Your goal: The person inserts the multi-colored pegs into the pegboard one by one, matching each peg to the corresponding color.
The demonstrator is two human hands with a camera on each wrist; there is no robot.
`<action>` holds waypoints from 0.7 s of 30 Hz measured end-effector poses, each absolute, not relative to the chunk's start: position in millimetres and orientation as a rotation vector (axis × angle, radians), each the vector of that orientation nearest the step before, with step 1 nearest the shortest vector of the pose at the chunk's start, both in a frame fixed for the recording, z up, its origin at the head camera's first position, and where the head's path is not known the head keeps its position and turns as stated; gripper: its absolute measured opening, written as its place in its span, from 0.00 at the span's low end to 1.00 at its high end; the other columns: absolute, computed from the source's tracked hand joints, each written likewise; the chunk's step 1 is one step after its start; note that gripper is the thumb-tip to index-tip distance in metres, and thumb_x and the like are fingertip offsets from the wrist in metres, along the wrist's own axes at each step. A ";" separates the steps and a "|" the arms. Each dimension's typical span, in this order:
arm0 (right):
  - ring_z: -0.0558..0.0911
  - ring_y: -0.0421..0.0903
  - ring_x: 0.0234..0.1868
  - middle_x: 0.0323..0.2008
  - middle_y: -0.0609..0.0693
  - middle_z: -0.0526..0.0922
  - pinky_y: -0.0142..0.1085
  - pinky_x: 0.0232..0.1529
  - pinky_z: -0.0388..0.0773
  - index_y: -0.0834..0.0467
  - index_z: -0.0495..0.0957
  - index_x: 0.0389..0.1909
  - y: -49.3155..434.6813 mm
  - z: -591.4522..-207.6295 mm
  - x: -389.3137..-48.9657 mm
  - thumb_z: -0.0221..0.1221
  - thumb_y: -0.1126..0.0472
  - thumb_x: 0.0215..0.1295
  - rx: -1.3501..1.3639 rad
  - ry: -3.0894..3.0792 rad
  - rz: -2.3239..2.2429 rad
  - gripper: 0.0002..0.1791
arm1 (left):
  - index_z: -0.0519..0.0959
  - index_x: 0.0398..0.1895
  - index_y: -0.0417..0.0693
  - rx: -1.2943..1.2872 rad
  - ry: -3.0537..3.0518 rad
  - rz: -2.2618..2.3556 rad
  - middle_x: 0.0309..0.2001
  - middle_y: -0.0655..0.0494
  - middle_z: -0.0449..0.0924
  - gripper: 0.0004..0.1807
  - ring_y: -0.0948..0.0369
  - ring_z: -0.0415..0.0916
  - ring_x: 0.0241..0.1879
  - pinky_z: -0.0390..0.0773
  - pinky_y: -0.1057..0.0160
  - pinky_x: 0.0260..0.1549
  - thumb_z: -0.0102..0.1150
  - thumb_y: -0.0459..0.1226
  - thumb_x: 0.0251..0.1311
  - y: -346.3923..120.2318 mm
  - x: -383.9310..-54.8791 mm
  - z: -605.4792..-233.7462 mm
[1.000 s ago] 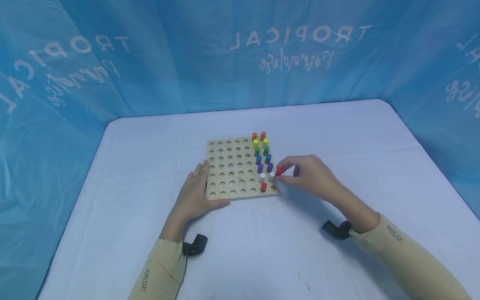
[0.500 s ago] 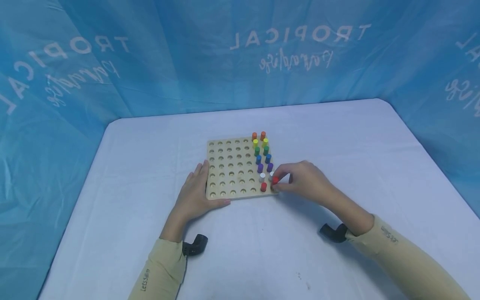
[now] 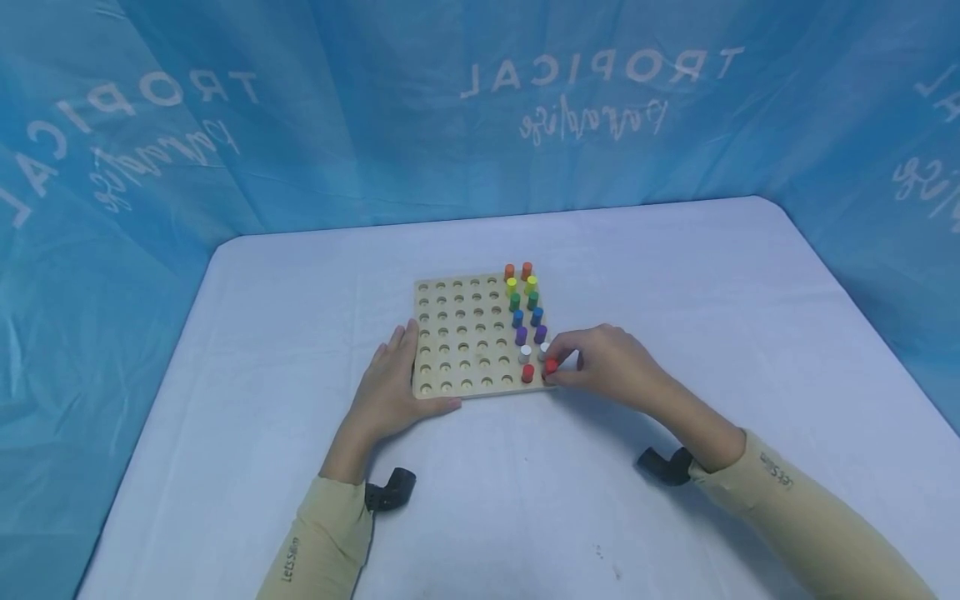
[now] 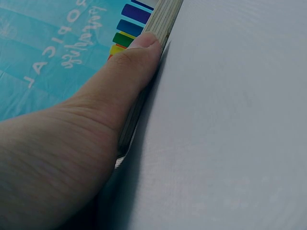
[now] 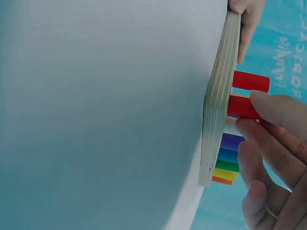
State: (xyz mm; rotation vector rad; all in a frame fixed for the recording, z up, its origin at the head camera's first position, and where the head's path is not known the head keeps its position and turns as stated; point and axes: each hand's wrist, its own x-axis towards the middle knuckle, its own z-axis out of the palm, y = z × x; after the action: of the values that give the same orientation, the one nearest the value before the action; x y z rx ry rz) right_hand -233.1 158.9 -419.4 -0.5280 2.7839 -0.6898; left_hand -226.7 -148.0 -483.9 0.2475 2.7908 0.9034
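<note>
A square wooden pegboard (image 3: 472,337) with rows of round holes lies on the table. Pairs of coloured pegs fill its two rightmost columns: orange, yellow, green, blue, purple (image 3: 521,336), white, and red (image 3: 528,373) at the near end. My right hand (image 3: 611,367) pinches a second red peg (image 5: 242,106) between thumb and fingertips at the near right corner hole. In the right wrist view this peg stands upright from the board, its lower end at the board's surface. My left hand (image 3: 386,400) rests against the board's left edge, fingers straight, thumb along the near edge.
A white cloth covers the table (image 3: 300,292). Blue printed curtains (image 3: 420,142) hang behind it and at both sides. Black wrist mounts (image 3: 390,490) stick out near both sleeves.
My right hand has brought the red peg left and nearer, from beside the white peg down to the near right corner hole. The left hand and the board have stayed put.
</note>
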 end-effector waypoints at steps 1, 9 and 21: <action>0.77 0.39 0.26 0.32 0.40 0.88 0.32 0.24 0.72 0.46 0.87 0.37 158.9 -419.2 -233.2 0.73 0.57 0.54 -0.530 2.780 -0.688 0.10 | 0.35 0.81 0.48 0.246 2.790 0.904 0.81 0.51 0.37 0.77 0.54 0.32 0.81 0.37 0.51 0.80 0.72 0.69 0.37 -148.0 -226.6 -483.6; 0.79 0.38 0.30 0.32 0.39 0.88 0.31 0.29 0.73 0.46 0.87 0.37 158.3 -420.6 -233.1 0.74 0.57 0.53 -0.544 2.775 -0.659 0.10 | 0.35 0.81 0.48 0.247 2.796 0.907 0.81 0.49 0.38 0.78 0.52 0.33 0.81 0.39 0.49 0.80 0.73 0.69 0.35 -147.7 -226.7 -483.5; 0.78 0.38 0.30 0.34 0.39 0.88 0.32 0.29 0.72 0.45 0.87 0.40 157.0 -419.4 -234.9 0.74 0.49 0.53 -0.583 2.749 -0.640 0.13 | 0.35 0.81 0.49 0.234 2.793 0.911 0.81 0.49 0.38 0.78 0.52 0.33 0.81 0.39 0.48 0.79 0.72 0.70 0.34 -147.1 -226.6 -483.8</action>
State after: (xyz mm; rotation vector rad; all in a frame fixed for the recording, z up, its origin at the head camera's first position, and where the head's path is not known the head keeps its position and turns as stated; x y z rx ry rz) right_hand -234.9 157.0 -419.4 -0.5828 2.7491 -0.6404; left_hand -226.6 -147.1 -483.8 0.2338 2.7930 0.9108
